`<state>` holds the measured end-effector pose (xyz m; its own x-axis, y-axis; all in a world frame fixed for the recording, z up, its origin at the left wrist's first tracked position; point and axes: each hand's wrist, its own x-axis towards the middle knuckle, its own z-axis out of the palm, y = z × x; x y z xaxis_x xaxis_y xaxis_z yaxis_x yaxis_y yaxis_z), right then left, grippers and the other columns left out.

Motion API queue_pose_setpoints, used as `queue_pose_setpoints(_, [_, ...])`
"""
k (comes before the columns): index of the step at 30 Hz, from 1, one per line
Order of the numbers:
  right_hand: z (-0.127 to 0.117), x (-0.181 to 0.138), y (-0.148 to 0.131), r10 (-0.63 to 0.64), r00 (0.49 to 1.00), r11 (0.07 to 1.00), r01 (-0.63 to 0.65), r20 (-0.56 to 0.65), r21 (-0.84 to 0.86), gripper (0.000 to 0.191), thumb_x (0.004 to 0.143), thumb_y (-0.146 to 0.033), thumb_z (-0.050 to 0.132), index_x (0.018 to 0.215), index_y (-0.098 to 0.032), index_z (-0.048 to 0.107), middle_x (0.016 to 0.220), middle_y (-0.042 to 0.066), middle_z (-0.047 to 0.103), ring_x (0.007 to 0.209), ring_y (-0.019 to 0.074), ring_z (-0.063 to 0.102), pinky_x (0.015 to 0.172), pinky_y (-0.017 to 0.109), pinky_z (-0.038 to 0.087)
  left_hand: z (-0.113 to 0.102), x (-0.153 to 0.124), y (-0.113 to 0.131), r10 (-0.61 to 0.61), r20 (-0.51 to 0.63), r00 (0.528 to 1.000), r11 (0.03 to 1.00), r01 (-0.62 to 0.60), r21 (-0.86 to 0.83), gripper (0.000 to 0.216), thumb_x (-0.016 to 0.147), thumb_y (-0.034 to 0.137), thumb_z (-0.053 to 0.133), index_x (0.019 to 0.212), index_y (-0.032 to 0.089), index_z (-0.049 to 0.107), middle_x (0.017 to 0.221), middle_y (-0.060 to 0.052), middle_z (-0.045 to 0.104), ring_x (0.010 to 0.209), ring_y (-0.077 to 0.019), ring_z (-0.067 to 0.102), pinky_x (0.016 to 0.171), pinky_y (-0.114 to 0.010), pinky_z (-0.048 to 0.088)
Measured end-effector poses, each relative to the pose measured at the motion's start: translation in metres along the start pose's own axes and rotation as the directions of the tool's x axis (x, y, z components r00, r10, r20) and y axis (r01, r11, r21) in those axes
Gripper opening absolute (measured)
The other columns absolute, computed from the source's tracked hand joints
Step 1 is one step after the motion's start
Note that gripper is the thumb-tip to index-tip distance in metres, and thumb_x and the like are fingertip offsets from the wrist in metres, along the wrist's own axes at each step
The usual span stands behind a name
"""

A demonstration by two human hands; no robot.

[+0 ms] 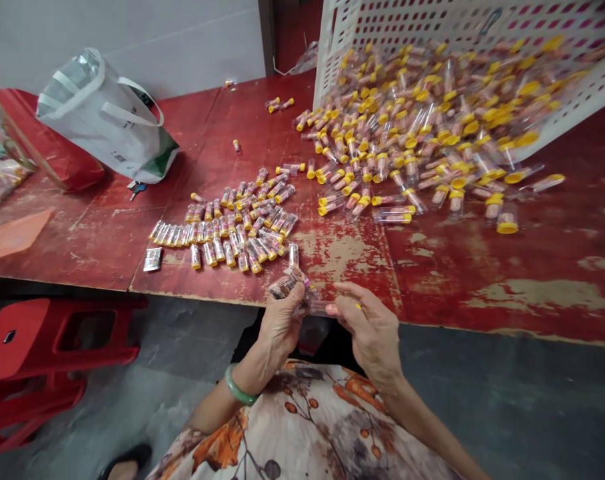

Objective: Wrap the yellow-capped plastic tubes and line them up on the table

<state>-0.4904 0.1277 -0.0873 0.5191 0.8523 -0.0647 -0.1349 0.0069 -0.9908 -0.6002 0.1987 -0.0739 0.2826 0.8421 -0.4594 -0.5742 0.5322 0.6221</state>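
My left hand is closed round a small printed label or paper roll just off the table's front edge. My right hand pinches a clear plastic tube with a yellow cap, its open end toward the left hand. Both hands hover over my lap, close together. On the worn red table in front lies a tidy group of filled tubes. Behind and to the right is a big loose heap of yellow-capped tubes spilling out of a tipped white plastic crate.
A white and green bag sits at the table's back left beside a red box. A small flat packet lies near the front edge. A red plastic stool stands at my left on the grey floor.
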Motion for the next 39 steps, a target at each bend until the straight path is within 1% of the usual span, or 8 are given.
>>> queue_pose_setpoints(2, [0.004,0.004,0.001,0.062,0.996,0.998,-0.063,0.056,0.008,0.026,0.077,-0.034,0.069,0.099,-0.02,0.067,0.068,0.0,0.066,0.061,0.014,0.061,0.06,0.025,0.049,0.001,-0.002,-0.001,0.007,0.009,1.0,1.0,-0.007,0.008,0.032,0.056,0.024,0.085,0.081,0.015,0.067,0.076,-0.001,0.069,0.065,-0.0112,0.063,0.064,-0.023,0.05])
queue_pose_setpoints(5, [0.008,0.009,-0.001,0.036,0.993,0.999,-0.032,0.117,-0.029,0.017,0.074,-0.034,0.071,0.073,-0.017,0.069,0.063,0.0,0.064,0.058,0.0127,0.057,0.056,0.023,0.045,0.001,-0.004,0.0,0.006,0.028,1.0,0.998,-0.008,0.062,0.029,0.057,0.023,0.084,0.078,0.014,0.067,0.073,-0.001,0.069,0.063,-0.0115,0.062,0.064,-0.025,0.05])
queue_pose_setpoints(11, [0.01,0.015,-0.022,-0.183,0.969,0.937,0.223,0.167,-0.27,0.022,0.077,-0.026,0.063,0.058,-0.017,0.063,0.055,-0.002,0.056,0.051,0.0095,0.049,0.051,0.022,0.038,-0.004,-0.004,0.004,0.096,0.006,0.995,0.974,-0.095,0.204,0.026,0.061,0.024,0.081,0.08,0.014,0.066,0.069,0.0,0.066,0.057,-0.0104,0.059,0.056,-0.022,0.046])
queue_pose_setpoints(15, [0.006,0.016,-0.029,-0.22,0.953,0.913,0.276,0.208,-0.3,0.018,0.077,-0.024,0.063,0.061,-0.018,0.065,0.056,-0.002,0.057,0.051,0.0092,0.05,0.049,0.021,0.037,-0.003,-0.001,0.009,0.05,0.024,0.998,0.979,-0.054,0.195,0.024,0.06,0.025,0.082,0.069,0.012,0.064,0.056,0.003,0.058,0.045,-0.0051,0.049,0.045,-0.018,0.038])
queue_pose_setpoints(19, [-0.01,0.01,-0.02,-0.176,0.978,0.955,0.197,0.113,-0.222,0.01,0.079,-0.027,0.066,0.073,-0.019,0.068,0.069,-0.001,0.063,0.061,0.0115,0.057,0.056,0.022,0.043,-0.003,0.002,0.016,-0.08,-0.009,0.997,0.989,0.081,0.122,0.028,0.056,0.024,0.084,0.073,0.012,0.065,0.06,0.002,0.061,0.046,-0.0067,0.054,0.043,-0.018,0.042])
queue_pose_setpoints(22, [-0.021,0.002,-0.016,-0.236,0.971,0.957,0.24,0.046,-0.165,0.006,0.078,-0.024,0.068,0.083,-0.02,0.068,0.082,0.002,0.064,0.071,0.0143,0.06,0.063,0.025,0.047,-0.001,0.003,0.018,-0.157,-0.011,0.988,0.983,0.157,0.09,0.03,0.055,0.022,0.085,0.076,0.012,0.066,0.063,0.001,0.064,0.048,-0.0079,0.057,0.044,-0.018,0.044])
queue_pose_setpoints(31, [-0.017,-0.013,-0.026,-0.554,0.832,0.784,0.537,0.039,-0.311,0.016,0.077,-0.01,0.067,0.088,-0.021,0.069,0.081,0.002,0.064,0.071,0.0145,0.061,0.063,0.028,0.05,0.011,-0.005,0.015,-0.155,-0.063,0.986,0.987,0.152,-0.046,0.037,0.044,0.02,0.089,0.072,0.013,0.065,0.068,0.0,0.068,0.057,-0.0106,0.061,0.057,-0.022,0.05])
queue_pose_setpoints(39, [-0.01,-0.013,-0.023,-0.741,0.67,0.61,0.702,0.049,-0.367,0.033,0.077,-0.006,0.065,0.104,-0.025,0.066,0.085,0.003,0.066,0.07,0.0144,0.063,0.055,0.026,0.053,0.01,-0.009,0.009,-0.208,-0.041,0.977,0.977,0.205,-0.06,0.031,0.054,0.024,0.086,0.072,0.012,0.064,0.065,0.0,0.065,0.056,-0.0099,0.06,0.055,-0.022,0.048])
